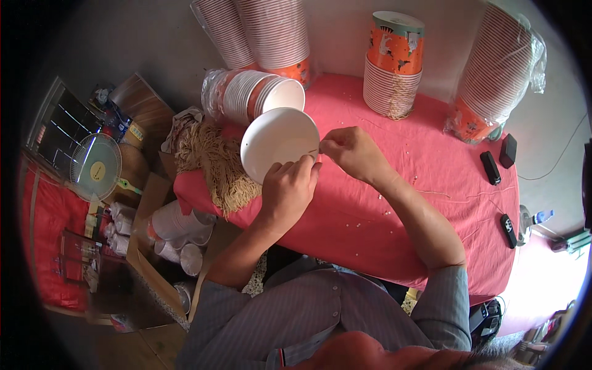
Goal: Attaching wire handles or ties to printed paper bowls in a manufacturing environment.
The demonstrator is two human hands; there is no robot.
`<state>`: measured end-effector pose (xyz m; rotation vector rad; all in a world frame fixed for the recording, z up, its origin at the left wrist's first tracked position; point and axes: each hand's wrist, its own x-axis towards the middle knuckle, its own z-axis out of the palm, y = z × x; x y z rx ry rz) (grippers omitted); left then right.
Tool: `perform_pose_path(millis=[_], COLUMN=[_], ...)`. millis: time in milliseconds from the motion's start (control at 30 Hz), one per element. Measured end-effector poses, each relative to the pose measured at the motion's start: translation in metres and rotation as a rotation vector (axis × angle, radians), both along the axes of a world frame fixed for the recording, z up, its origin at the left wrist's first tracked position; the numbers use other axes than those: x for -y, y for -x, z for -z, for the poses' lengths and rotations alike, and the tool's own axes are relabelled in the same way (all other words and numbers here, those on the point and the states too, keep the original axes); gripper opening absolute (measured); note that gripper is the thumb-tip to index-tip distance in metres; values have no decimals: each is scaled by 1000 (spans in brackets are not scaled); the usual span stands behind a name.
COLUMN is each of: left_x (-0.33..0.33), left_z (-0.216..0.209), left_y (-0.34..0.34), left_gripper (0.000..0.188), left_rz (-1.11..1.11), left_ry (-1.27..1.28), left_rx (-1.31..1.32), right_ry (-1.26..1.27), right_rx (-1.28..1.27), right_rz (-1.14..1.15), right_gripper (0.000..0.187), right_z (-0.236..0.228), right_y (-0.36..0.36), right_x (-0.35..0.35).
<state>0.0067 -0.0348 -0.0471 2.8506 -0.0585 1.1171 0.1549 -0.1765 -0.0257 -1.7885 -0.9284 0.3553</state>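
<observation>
A white-lined paper bucket (277, 143) is tilted with its open mouth toward me, above the red-covered table. My left hand (291, 188) is closed on its near right rim, fingers reaching inside. Just outside the right side of the rim, my right hand (351, 151) is closed in a pinch. A short thin dark strand (313, 151) shows at the bucket's inner wall between the two hands; what the right fingertips hold is too small to make out. Left of my left hand, a thick bundle of tan cords (216, 166) drapes over the table edge.
Behind the bucket lies a stack of paper buckets (243, 95); tall wrapped stacks (274, 34) stand farther back. An upright orange stack (394, 68) and a wrapped stack (493, 74) stand at right. Small black devices (490, 168) rest on the red cloth (407, 185). A cardboard box (154, 246) sits lower left.
</observation>
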Motion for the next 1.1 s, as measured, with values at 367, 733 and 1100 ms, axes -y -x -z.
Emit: perform_pose_path(millis=[367, 733, 1100], left_x=[-7, -38, -22], left_z=[-36, -45, -52], left_y=[-2, -32, -31], left_gripper=[37, 22, 11], left_rz=[-26, 131, 177], left_ry=[440, 390, 400], left_rx=[-321, -504, 239], right_ry=[48, 108, -91], right_rx=[47, 58, -368], right_rz=[150, 135, -119], right_gripper=[34, 45, 42], right_z=[4, 2, -11], right_y=[4, 1, -11], right_x=[-1, -4, 8])
